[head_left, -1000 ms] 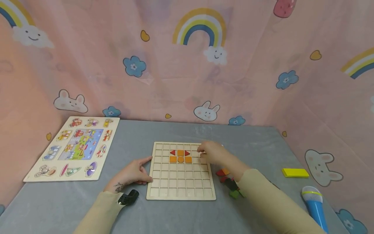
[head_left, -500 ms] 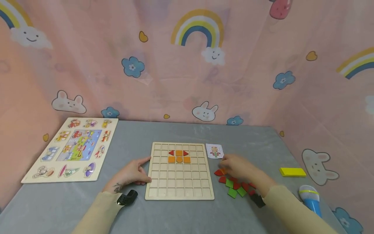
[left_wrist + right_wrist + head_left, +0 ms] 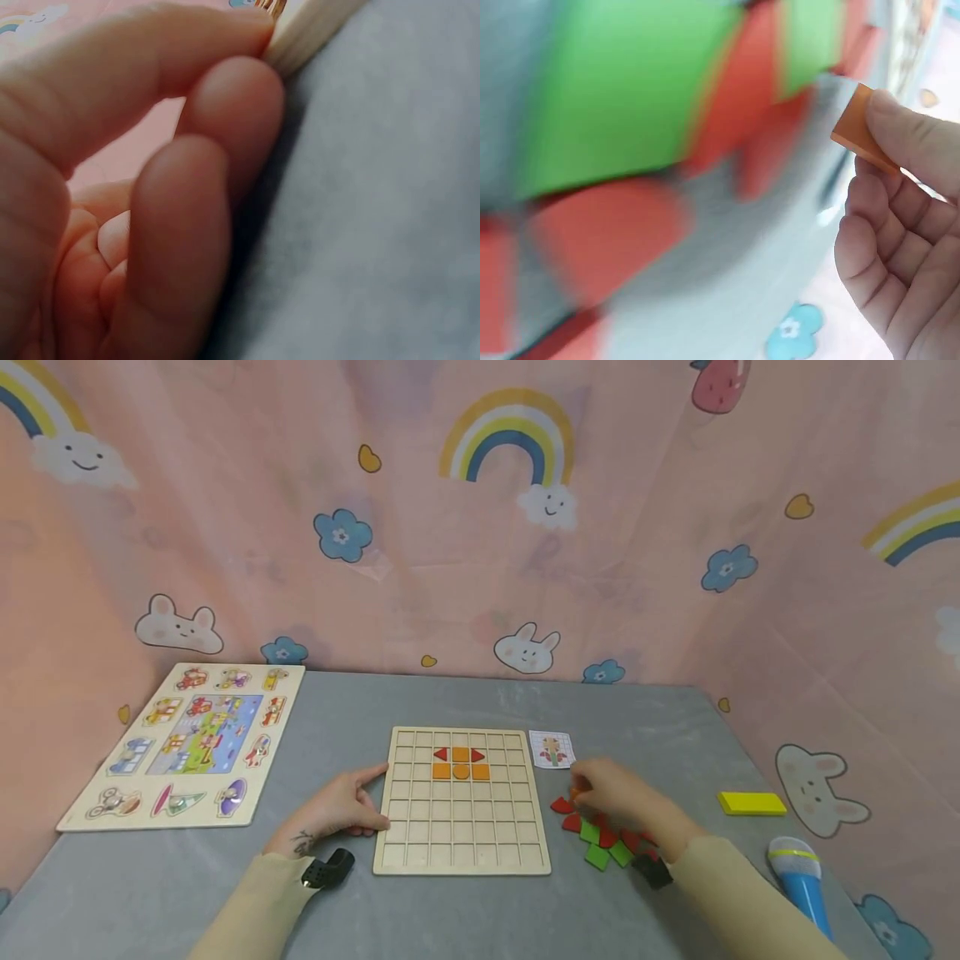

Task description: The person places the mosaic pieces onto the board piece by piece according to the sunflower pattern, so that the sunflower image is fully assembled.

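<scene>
A wooden grid board (image 3: 461, 827) lies on the table in the head view. Near its top sit orange squares (image 3: 442, 772), an orange circle (image 3: 461, 772) and two red triangles (image 3: 440, 754). My left hand (image 3: 341, 802) rests at the board's left side, index fingertip and thumb touching the edge; the left wrist view shows its fingers (image 3: 180, 225) close by the wooden edge. To the right of the board, my right hand (image 3: 611, 789) pinches an orange tile (image 3: 859, 124) between thumb and fingers, above loose red pieces (image 3: 572, 822) and green squares (image 3: 597, 857).
A small picture card (image 3: 551, 749) lies by the board's top right corner. At far left is a picture puzzle board (image 3: 258, 789). On the right are a yellow block (image 3: 752, 803) and a blue toy microphone (image 3: 802, 889). A patterned curtain (image 3: 420, 568) hangs behind the table.
My right hand has moved from the board's upper right over to the loose pieces and taken hold of an orange tile. The picture card came into view. My left hand stays at the board's edge.
</scene>
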`<state>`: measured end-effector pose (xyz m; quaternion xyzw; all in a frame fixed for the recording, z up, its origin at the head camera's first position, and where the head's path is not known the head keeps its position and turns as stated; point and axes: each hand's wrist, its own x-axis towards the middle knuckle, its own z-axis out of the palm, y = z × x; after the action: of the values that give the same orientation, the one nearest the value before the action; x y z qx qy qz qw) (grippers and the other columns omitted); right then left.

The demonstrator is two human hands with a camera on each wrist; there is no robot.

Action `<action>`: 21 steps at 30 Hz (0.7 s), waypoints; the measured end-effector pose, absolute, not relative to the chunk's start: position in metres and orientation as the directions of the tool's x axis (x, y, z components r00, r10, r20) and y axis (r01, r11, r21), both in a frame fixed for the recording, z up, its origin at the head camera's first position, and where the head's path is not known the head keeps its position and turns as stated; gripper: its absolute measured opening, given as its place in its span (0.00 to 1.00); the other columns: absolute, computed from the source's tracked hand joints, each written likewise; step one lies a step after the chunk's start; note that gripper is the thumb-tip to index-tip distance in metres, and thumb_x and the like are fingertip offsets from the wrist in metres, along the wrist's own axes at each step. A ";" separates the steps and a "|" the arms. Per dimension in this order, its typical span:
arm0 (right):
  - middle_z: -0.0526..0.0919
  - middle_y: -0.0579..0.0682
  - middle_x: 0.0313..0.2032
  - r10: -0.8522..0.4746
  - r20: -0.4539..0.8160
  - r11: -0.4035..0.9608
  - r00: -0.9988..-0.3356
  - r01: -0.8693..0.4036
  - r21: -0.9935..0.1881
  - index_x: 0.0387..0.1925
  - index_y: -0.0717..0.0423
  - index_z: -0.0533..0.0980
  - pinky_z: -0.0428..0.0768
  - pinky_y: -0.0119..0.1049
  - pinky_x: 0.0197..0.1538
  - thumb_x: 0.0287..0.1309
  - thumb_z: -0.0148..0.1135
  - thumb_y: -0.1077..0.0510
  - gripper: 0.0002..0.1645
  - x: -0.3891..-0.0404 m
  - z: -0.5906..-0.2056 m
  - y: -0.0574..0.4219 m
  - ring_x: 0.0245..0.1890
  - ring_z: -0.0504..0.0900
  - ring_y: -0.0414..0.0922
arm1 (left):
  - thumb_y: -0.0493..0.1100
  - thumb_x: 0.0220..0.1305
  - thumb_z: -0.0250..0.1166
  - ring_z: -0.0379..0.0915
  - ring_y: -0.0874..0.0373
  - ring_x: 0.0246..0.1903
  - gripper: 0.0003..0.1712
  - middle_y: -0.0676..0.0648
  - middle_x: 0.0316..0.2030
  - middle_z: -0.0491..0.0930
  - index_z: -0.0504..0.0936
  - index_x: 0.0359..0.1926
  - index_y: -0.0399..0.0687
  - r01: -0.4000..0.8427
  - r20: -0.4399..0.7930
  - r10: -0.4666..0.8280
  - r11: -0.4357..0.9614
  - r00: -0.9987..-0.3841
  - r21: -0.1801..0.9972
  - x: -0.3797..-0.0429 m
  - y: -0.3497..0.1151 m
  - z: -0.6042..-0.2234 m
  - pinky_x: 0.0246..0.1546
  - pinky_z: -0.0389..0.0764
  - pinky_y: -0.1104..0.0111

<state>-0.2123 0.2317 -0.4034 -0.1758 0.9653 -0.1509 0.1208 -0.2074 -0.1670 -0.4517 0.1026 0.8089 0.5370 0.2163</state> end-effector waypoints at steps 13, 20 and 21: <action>0.78 0.46 0.26 -0.497 -0.053 0.756 -0.866 -0.401 -0.518 0.26 0.54 0.77 0.73 0.33 0.32 0.51 0.65 0.64 0.04 -0.231 -0.380 0.129 0.27 0.72 0.40 | 0.35 0.40 0.75 0.68 0.64 0.12 0.56 0.49 0.15 0.79 0.55 0.69 0.40 -0.083 -0.256 0.372 0.422 -0.892 0.903 -0.208 -0.166 -0.452 0.15 0.69 0.71; 0.78 0.45 0.27 -0.536 -0.092 0.767 -0.839 -0.438 -0.469 0.27 0.53 0.78 0.72 0.35 0.34 0.50 0.65 0.64 0.04 -0.231 -0.395 0.098 0.28 0.72 0.41 | 0.35 0.40 0.74 0.68 0.64 0.12 0.56 0.49 0.15 0.79 0.54 0.69 0.39 -0.085 -0.254 0.379 0.409 -0.890 0.908 -0.208 -0.166 -0.452 0.15 0.70 0.71; 0.78 0.45 0.27 -0.535 -0.096 0.771 -0.839 -0.439 -0.461 0.28 0.53 0.78 0.73 0.35 0.34 0.50 0.65 0.64 0.04 -0.231 -0.397 0.096 0.28 0.72 0.41 | 0.35 0.40 0.74 0.68 0.64 0.12 0.56 0.49 0.15 0.79 0.54 0.69 0.39 -0.087 -0.255 0.378 0.409 -0.890 0.908 -0.208 -0.166 -0.451 0.15 0.70 0.71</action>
<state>-0.2313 0.0960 -0.3968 -0.2606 0.9344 -0.2156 0.1115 -0.2081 -0.1663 -0.4514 0.0899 0.8109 0.5360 0.2168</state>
